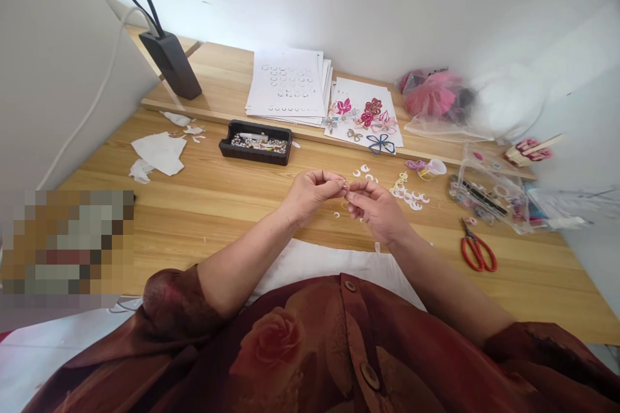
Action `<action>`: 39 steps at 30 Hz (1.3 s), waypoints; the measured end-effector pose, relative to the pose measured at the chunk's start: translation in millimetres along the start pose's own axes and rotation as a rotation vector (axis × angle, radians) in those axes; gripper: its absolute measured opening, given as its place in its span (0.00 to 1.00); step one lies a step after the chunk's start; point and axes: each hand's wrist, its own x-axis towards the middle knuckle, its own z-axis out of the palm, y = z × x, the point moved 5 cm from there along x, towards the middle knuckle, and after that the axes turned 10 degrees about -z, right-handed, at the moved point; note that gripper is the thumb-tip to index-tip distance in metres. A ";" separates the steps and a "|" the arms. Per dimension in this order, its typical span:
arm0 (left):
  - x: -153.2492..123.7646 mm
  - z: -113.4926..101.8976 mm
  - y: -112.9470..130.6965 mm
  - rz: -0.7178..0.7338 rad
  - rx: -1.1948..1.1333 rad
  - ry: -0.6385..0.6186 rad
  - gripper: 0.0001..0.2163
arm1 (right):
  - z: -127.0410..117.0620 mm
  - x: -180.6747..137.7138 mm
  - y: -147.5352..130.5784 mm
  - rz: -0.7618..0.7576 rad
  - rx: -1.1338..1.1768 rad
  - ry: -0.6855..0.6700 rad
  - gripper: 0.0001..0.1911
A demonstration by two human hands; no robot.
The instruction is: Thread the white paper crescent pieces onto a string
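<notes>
My left hand (314, 193) and my right hand (372, 206) meet above the middle of the wooden table, both with fingers pinched. Something tiny sits between their fingertips, mostly hidden and too small to name. Several white crescent-shaped pieces (365, 171) lie just beyond my right hand, and a larger cluster of white crescents (411, 197) is to its right. Beside that cluster are a yellow coil of thread (401, 182), a purple coil (414, 164) and a small clear cup (433, 169).
A black tray (256, 142) of beads stands behind my left hand. Red-handled scissors (478, 251) and a clear box (491, 193) are at the right. Torn white paper (159, 151) lies left. On the raised shelf stand paper sheets (288, 87), flower ornaments (372, 117) and a black speaker-like block (172, 64).
</notes>
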 end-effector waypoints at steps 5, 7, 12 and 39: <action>-0.1 -1.0 1.5 0.013 0.062 0.019 0.14 | -10.3 6.6 -28.9 -0.294 -0.242 0.053 0.15; -1.2 -0.9 2.9 0.031 0.119 0.022 0.13 | -8.8 8.7 -34.6 -0.310 -0.315 0.000 0.14; -1.5 -3.1 1.6 0.029 0.222 0.035 0.13 | -6.1 12.2 -28.0 -0.233 -0.425 -0.130 0.13; -2.3 -3.9 1.8 0.015 0.357 0.069 0.10 | -7.6 13.7 -21.1 -0.150 -0.292 -0.170 0.16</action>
